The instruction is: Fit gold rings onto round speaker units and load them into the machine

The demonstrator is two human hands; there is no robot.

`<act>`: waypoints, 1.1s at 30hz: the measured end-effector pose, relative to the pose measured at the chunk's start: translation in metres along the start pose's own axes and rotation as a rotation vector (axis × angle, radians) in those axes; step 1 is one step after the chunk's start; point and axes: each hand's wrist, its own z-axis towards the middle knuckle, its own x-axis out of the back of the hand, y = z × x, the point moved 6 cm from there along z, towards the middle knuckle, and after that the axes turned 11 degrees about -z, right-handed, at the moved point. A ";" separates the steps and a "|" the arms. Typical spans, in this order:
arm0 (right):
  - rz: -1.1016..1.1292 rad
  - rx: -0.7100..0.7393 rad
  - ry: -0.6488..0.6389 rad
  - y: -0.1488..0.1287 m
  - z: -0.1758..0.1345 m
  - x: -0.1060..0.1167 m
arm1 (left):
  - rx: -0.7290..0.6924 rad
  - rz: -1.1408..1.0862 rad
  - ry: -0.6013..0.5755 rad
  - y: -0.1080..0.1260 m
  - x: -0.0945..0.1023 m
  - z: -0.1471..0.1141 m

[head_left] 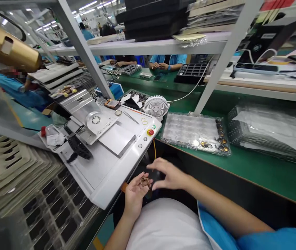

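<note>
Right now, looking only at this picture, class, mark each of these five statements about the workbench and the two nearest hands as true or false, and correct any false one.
1. The left hand holds a small ring-shaped part. True.
2. The right hand holds the tweezers. False: the tweezers lie on the white machine; the right hand is open near the left hand.
3. A red button sits on the white machine. True.
4. Every pocket of the transparent tray holds a dark part. False: dark parts show only toward its right end.
5. A white fan stands behind the red button. True.
</note>
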 end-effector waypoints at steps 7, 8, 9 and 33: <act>-0.632 -0.773 0.021 0.115 -0.050 0.175 | 0.003 0.053 0.114 0.001 0.026 -0.008; -0.658 -0.817 0.016 0.124 -0.058 0.189 | 0.001 0.063 0.119 0.000 0.027 -0.009; -0.677 -0.853 0.007 0.132 -0.066 0.198 | -0.001 0.072 0.118 -0.001 0.027 -0.010; -0.417 -0.232 0.111 0.024 -0.023 0.109 | 0.217 -0.078 -0.168 0.001 -0.025 -0.027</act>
